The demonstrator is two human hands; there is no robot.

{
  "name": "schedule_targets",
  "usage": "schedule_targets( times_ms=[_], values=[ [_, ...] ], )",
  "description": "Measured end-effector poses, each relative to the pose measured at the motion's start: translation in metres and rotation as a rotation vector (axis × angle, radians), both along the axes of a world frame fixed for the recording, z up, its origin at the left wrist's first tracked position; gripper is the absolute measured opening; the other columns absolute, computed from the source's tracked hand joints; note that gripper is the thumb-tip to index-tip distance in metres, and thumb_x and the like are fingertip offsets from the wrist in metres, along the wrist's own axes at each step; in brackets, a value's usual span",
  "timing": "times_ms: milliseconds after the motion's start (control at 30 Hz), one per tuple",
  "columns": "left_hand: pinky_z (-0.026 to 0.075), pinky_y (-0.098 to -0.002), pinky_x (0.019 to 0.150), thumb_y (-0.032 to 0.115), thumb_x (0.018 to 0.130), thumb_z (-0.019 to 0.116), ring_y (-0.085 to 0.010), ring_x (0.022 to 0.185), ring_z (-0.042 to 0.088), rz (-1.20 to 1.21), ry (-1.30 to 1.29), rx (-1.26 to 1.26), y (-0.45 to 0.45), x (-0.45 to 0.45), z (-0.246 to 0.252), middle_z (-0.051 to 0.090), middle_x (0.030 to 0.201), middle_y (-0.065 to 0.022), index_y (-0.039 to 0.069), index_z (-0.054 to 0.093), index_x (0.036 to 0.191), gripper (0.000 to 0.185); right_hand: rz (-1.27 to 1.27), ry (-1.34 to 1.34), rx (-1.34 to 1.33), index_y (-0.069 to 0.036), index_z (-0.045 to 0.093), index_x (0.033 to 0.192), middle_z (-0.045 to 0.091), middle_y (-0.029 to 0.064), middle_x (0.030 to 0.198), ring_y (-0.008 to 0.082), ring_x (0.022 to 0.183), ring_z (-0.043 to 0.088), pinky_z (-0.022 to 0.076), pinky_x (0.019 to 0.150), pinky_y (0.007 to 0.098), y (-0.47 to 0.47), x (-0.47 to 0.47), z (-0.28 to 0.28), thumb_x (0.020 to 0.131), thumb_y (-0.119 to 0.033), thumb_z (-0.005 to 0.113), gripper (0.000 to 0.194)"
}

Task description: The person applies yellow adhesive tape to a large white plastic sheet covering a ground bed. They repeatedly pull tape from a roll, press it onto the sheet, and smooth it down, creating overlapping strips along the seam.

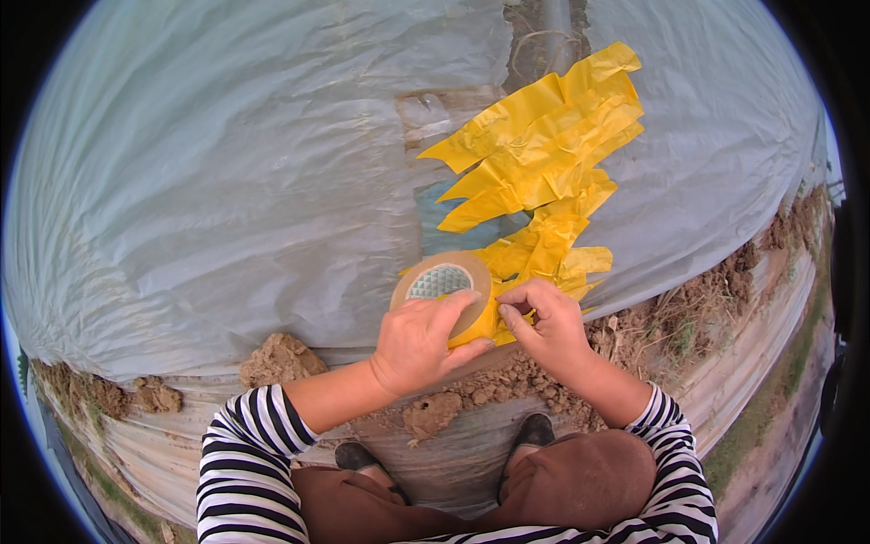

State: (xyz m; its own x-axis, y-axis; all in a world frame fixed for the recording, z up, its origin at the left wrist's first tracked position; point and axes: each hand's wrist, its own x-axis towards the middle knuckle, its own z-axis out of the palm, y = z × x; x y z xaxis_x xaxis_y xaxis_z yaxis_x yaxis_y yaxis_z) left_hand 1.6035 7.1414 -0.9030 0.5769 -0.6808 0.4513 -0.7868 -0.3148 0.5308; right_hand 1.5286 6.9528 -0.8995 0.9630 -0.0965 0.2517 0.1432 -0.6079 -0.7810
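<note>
A large roll of yellow adhesive tape (486,321) with a printed cardboard core is gripped in my left hand (425,336), its thumb over the rim and fingers underneath. Close by on the right, my right hand (547,323) has its thumb and index fingertip pinched at the edge of the tape beside the roll. Overlapping, wrinkled yellow tape strips (537,146) with jagged ends run over the grey plastic film (285,183). Between the strips a bluish patch (445,224) shows. The lowest strips pass partly behind the roll and my hands.
Above the strips, a torn gap in the film exposes a grey pipe (557,34). A brownish-edged patch (445,112) lies left of them. Loose soil (516,384) and a large clod (282,360) line the film's lower edge. My shoes (363,459) stand on sheeting below.
</note>
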Motion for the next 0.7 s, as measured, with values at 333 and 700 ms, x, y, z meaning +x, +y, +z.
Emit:
schedule_targets(
  times_ms=[333,700],
  values=[
    [0.050,-0.0400,0.060,0.038,0.074,0.073,-0.0339,0.070,0.063,-0.063,0.222,0.089,0.003,0.003,0.006,0.063,0.078,-0.0141,0.009,0.047,0.119,0.059,0.067,0.421,0.506,-0.004,0.057,0.088,0.054,-0.0046,0.078,0.0039,0.071,0.048,0.0398,0.063,0.0199,-0.006,0.000,0.013,0.084,-0.010,0.068,0.013],
    [0.048,-0.0338,0.065,0.037,0.074,0.077,-0.0300,0.070,0.061,-0.328,0.656,0.762,0.067,0.044,0.000,0.065,0.087,-0.0135,0.014,0.041,0.135,0.074,-0.357,0.138,0.639,-0.008,0.050,0.085,0.050,-0.0020,0.069,0.0034,0.054,0.038,0.0283,0.048,0.0178,-0.109,-0.014,0.090,0.088,-0.021,0.065,0.020]
  ],
)
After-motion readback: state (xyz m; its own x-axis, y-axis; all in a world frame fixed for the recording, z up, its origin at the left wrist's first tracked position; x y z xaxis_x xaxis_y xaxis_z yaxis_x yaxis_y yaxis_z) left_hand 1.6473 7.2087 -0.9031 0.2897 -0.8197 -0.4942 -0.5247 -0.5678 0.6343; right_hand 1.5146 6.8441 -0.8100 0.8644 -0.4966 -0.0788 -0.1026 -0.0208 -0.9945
